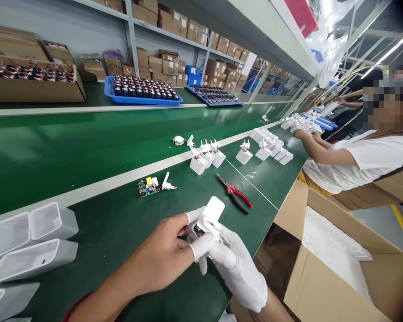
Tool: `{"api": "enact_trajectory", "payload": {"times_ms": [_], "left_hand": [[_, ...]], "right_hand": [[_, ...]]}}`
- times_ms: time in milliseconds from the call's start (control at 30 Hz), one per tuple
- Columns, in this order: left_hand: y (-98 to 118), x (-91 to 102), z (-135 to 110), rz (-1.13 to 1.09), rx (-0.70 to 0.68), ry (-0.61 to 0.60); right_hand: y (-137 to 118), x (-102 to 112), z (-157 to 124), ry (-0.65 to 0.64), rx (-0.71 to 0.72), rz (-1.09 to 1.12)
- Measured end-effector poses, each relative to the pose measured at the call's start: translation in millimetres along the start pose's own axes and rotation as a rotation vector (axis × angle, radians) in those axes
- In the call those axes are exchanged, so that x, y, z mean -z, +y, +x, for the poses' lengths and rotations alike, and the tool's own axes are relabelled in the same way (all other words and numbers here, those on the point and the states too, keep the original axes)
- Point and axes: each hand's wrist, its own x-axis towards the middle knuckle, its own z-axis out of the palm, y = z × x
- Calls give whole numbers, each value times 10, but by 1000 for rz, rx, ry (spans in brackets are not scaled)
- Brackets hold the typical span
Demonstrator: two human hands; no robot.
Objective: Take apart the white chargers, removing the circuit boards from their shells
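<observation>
Both hands meet over the near edge of the green bench (pixel 87 147). The left hand (pixel 163 257) is bare apart from white covers on the thumb and forefinger, and those two pinch the near end of a white charger case (pixel 211 213), closed firmly on it. The right hand (pixel 237 268), in a white glove, curls under and around the same case from the right, its fingers wrapped on the lower part. A dark opening shows in the case between the two hands.

Just beyond the hands, to the left, a small circuit board (pixel 147 187) lies flat on the bench with a white plug piece (pixel 168 184) beside it. Red-handled pliers (pixel 234 193) lie to the right of them. Farther off, a cluster of open white cases (pixel 206 157) stands with plug parts set in them.

At the near left lie empty white shells (pixel 33 243). A cardboard box (pixel 322 264) sits open at the near right. Blue trays (pixel 143 91) of dark parts rest on the far side. Another person's arm (pixel 322 150) reaches over the bench at the right.
</observation>
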Motion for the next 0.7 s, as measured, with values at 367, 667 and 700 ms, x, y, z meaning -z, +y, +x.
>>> {"api": "enact_trajectory", "payload": {"times_ms": [367, 667, 700], "left_hand": [[82, -30, 17, -186, -39, -48], [-81, 15, 90, -12, 12, -84], [-83, 50, 87, 60, 11, -73]], "right_hand": [[-95, -30, -38, 27, -40, -68], [119, 82, -68, 53, -68, -37], [148, 86, -64, 35, -76, -47]]}}
